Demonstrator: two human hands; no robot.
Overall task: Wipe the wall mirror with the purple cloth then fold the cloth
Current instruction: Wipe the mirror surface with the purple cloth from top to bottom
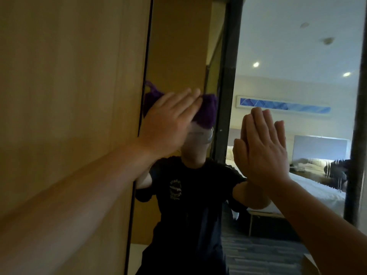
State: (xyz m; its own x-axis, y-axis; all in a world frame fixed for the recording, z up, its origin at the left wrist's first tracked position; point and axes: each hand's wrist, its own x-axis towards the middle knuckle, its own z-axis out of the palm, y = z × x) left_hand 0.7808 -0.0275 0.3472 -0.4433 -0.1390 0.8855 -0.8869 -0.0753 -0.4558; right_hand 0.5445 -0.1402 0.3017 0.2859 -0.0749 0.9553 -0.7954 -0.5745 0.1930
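Fuzzy purple cloth is bunched flat against the tall dark-framed wall mirror near its left edge, long axis roughly horizontal, pile soft and crumpled. Left hand presses it with straight fingers, grip released. Right hand lies flat on smooth glass, also released. Wooden panel adjoins left.

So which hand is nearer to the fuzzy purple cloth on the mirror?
Left. The left hand presses flat on the fuzzy purple cloth; the right hand is flat against the wall mirror, apart to the cloth's right.
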